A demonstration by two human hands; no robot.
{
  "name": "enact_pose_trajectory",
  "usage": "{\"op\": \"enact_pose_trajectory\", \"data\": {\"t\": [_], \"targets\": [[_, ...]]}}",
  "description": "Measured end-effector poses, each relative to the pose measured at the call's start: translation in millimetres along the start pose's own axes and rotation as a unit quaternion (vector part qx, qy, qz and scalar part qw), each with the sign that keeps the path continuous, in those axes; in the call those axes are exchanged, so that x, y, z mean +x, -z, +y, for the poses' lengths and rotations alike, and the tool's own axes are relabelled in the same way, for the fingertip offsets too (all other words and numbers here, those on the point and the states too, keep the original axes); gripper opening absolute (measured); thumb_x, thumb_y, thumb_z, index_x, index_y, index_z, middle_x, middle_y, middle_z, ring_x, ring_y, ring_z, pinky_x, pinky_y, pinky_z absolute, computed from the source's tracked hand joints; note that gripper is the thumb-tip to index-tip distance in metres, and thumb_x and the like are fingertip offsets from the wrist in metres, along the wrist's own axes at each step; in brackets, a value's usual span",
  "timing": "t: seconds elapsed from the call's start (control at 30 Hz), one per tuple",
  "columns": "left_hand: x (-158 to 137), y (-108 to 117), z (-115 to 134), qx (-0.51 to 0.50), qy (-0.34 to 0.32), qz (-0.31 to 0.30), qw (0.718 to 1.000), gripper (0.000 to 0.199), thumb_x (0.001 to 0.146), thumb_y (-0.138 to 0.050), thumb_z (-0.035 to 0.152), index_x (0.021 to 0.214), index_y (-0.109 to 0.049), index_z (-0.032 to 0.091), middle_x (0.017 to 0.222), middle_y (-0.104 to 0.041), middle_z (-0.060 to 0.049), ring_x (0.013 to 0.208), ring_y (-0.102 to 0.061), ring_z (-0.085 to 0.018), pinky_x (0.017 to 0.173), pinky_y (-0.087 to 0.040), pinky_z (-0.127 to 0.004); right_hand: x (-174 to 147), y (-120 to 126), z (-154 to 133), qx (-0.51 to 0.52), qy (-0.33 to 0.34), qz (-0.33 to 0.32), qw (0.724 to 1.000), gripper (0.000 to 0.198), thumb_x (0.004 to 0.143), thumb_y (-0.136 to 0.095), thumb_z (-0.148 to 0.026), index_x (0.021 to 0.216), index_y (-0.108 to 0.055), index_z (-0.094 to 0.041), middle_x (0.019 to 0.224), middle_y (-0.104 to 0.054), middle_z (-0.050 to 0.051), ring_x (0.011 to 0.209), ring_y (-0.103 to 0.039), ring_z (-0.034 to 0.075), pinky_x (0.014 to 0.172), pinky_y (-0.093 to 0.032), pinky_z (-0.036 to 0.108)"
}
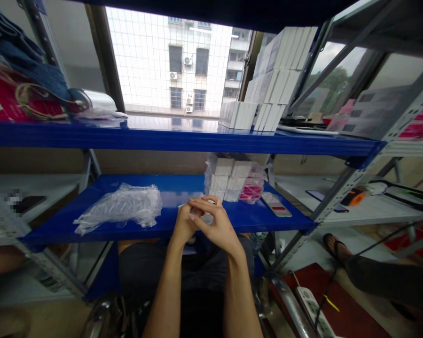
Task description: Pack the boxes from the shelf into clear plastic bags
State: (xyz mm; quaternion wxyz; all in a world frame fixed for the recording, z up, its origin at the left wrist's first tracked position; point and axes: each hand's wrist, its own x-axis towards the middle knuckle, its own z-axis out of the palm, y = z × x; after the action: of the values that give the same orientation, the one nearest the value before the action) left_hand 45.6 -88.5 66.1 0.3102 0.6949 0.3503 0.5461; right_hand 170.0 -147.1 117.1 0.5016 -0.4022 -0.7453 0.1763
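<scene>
My left hand (184, 224) and my right hand (221, 226) meet above the front edge of the blue lower shelf (178, 184). Both have curled fingers, closed around something mostly hidden between them. A pale edge shows beside the left fingers and a clear, plastic-like patch under the right ones; I cannot make out what it is. To the left lies a heap of clear plastic bags (127, 206). Just behind my right hand stands a clear bag of small white boxes (229, 180) with a pink packet (252, 188) at its side.
A phone (278, 205) lies at the lower shelf's right end. White boxes (275, 80) are stacked on the upper blue shelf (162, 137). Metal posts (359, 155) flank the space. A power strip (312, 305) lies low right, near another person's foot (336, 249).
</scene>
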Motion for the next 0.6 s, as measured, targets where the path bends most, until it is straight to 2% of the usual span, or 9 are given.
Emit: {"op": "enact_pose_trajectory", "data": {"t": [0.07, 0.13, 0.23, 0.3, 0.43, 0.5, 0.6], "targets": [[0.1, 2.3, -2.2, -0.006, 0.0, -0.01, 1.0, 0.032, 0.098, -0.052, 0.04, 0.091, -0.072, 0.015, 0.081, -0.073, -0.006, 0.075, -0.068, -0.019, 0.07, -0.052, -0.028, 1.0, 0.5, 1.9, -0.001, -0.002, 0.015, 1.0, 0.026, 0.088, -0.073, -0.029, 0.114, -0.079, -0.028, 0.124, -0.075, 0.004, 0.127, -0.055, 0.028, 0.112, -0.041, 0.047], [-0.5, 4.4, -1.8, -0.019, -0.019, -0.016, 1.0, 0.035, 0.101, -0.048, 0.041, 0.089, -0.069, 0.016, 0.08, -0.07, -0.005, 0.077, -0.066, -0.018, 0.072, -0.05, -0.027, 2.6, 0.7, 8.3, 0.004, -0.005, 0.076, 0.997, 0.02, 0.09, -0.069, -0.028, 0.107, -0.079, -0.028, 0.129, -0.073, 0.004, 0.127, -0.057, 0.027, 0.112, -0.04, 0.047], [-1.6, 6.0, 2.5, -0.036, -0.029, -0.034, 0.998, 0.038, 0.105, -0.043, 0.043, 0.088, -0.065, 0.017, 0.08, -0.066, -0.002, 0.079, -0.063, -0.016, 0.076, -0.047, -0.026, 5.1, 0.5, 23.0, 0.019, -0.015, 0.156, 0.987, 0.029, 0.091, -0.061, -0.025, 0.117, -0.075, -0.025, 0.135, -0.069, 0.007, 0.124, -0.061, 0.026, 0.106, -0.047, 0.043], [-1.7, 6.5, 5.6, -0.042, -0.023, -0.045, 0.998, 0.04, 0.106, -0.04, 0.044, 0.087, -0.063, 0.018, 0.08, -0.065, -0.002, 0.078, -0.062, -0.016, 0.077, -0.046, -0.026, 5.9, 0.2, 32.0, 0.028, -0.022, 0.153, 0.988, 0.031, 0.092, -0.06, -0.025, 0.119, -0.074, -0.024, 0.126, -0.073, 0.009, 0.111, -0.068, 0.024, 0.095, -0.053, 0.039], [-0.6, 7.3, 8.2, -0.042, -0.011, -0.038, 0.998, 0.042, 0.106, -0.039, 0.047, 0.084, -0.059, 0.019, 0.078, -0.064, -0.001, 0.076, -0.061, -0.016, 0.075, -0.045, -0.025, 5.9, -2.2, 40.5, 0.033, -0.036, 0.143, 0.989, 0.016, 0.09, -0.067, -0.031, 0.093, -0.079, -0.02, 0.088, -0.077, 0.006, 0.078, -0.07, 0.02, 0.076, -0.055, 0.033], [-0.1, 7.0, 8.3, -0.041, -0.005, -0.036, 0.999, 0.041, 0.106, -0.038, 0.048, 0.083, -0.058, 0.02, 0.075, -0.062, 0.0, 0.073, -0.061, -0.015, 0.073, -0.045, -0.025, 5.8, -4.6, 41.2, 0.057, -0.051, 0.145, 0.987, 0.015, 0.087, -0.07, -0.033, 0.087, -0.077, -0.02, 0.08, -0.075, 0.005, 0.073, -0.069, 0.019, 0.072, -0.054, 0.031], [0.4, 5.1, 7.2, -0.041, 0.007, -0.019, 0.999, 0.038, 0.106, -0.039, 0.047, 0.084, -0.055, 0.02, 0.07, -0.061, 0.002, 0.065, -0.06, -0.013, 0.067, -0.044, -0.024, 5.8, -8.0, 40.8, 0.119, -0.079, 0.158, 0.977, 0.017, 0.084, -0.072, -0.034, 0.092, -0.073, -0.019, 0.077, -0.074, 0.004, 0.07, -0.069, 0.018, 0.068, -0.054, 0.029]]}}
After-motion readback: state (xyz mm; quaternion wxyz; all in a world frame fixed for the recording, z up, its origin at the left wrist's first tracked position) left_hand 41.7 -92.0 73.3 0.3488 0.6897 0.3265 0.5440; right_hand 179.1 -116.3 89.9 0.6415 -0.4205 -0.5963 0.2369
